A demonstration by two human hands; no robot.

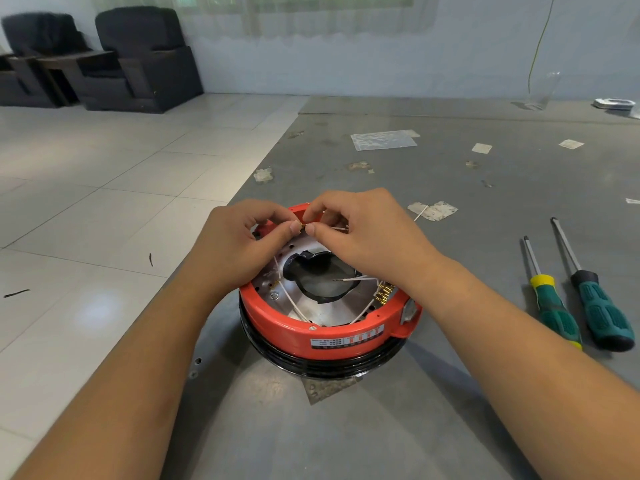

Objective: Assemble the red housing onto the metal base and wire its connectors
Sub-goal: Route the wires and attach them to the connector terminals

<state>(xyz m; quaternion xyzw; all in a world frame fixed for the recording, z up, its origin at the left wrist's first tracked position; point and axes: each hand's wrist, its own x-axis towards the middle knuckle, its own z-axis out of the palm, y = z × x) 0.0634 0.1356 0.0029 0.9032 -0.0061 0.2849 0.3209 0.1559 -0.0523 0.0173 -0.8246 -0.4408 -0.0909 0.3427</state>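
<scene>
Across the grey metal worktop [450, 209] lie scraps of tape and a clear plastic bag [383, 139], and near its front edge sits the round red plastic housing [332, 332], resting on a black ribbed ring with the shiny metal base plate [322, 308] showing inside it. Thin white wires [291, 299] cross the plate around a dark central opening, and a row of small brass terminals [384, 293] stands at the inner right wall. Over the housing's far rim, the left hand [242, 237] and the right hand [360, 230] meet, each with thumb and forefinger pinched on a tiny brass connector [303, 226] between them. Well to the right lie two green-handled screwdrivers [554, 306] side by side, tips pointing away.
</scene>
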